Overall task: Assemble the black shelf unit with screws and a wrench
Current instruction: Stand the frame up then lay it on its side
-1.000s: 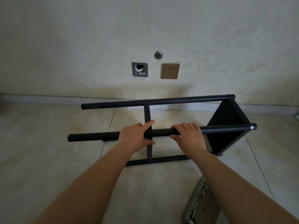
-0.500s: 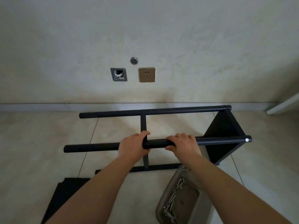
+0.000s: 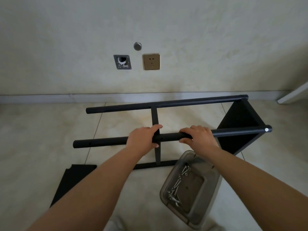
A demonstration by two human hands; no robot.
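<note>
The black shelf unit lies on its side on the tiled floor. Its near round pole (image 3: 106, 143) runs left to right, and both my hands grip it. My left hand (image 3: 143, 139) wraps the pole where a thin crossbar (image 3: 155, 117) meets it. My right hand (image 3: 199, 136) holds the pole a little further right. A far pole (image 3: 166, 104) lies parallel near the wall. A black shelf panel (image 3: 240, 130) is fixed at the right end, with a silver screw head (image 3: 266, 129) showing on the near pole's tip. A grey plastic tray (image 3: 206, 195) of screws (image 3: 179, 182) sits below my right arm.
A loose black panel (image 3: 70, 182) lies flat on the floor at the lower left. The wall behind carries a power socket (image 3: 151, 61), an open metal box (image 3: 122, 62) and a round cap (image 3: 137, 46). A white edge (image 3: 293, 94) juts in at the far right.
The view has tilted down, so the screw tray and the loose black panel came into sight. Both hands stay on the near pole; my left fingers have curled round it.
</note>
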